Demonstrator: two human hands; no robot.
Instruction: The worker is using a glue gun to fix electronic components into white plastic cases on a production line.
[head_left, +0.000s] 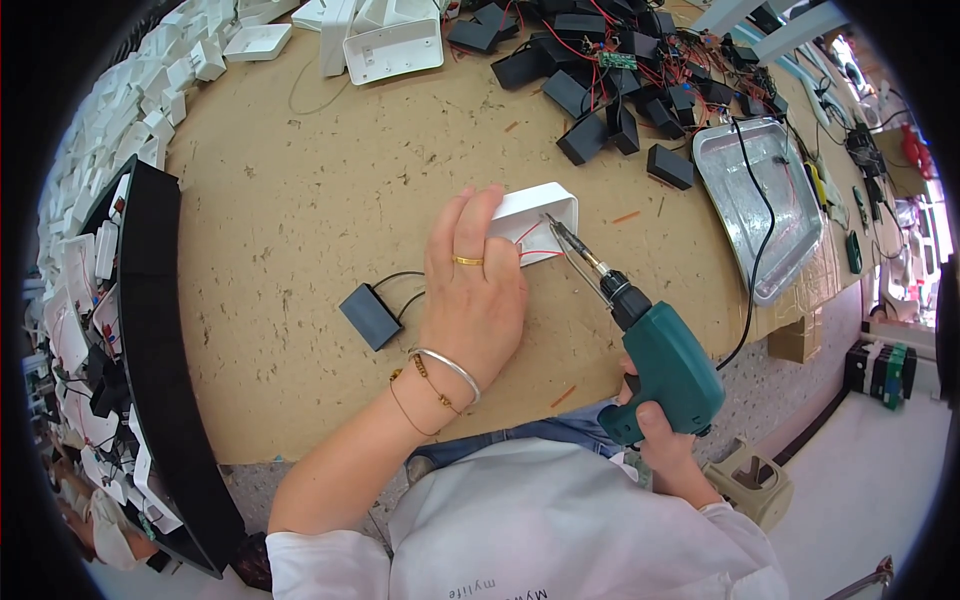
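location: electronics assembly workshop. indicators: soldering gun [675, 365], massed white housings [208, 60], heaped wired black boxes [584, 139], scuffed workbench [300, 185].

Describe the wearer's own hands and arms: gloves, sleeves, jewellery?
Left hand: ungloved, gold-coloured band ring; at the wrist, rounded silver-coloured metal bangle and thin bracelets with gold-coloured beads. Right hand: ungloved, partly hidden, no jewellery visible. Pale fabric left sleeve ends near the elbow; right sleeve matches.
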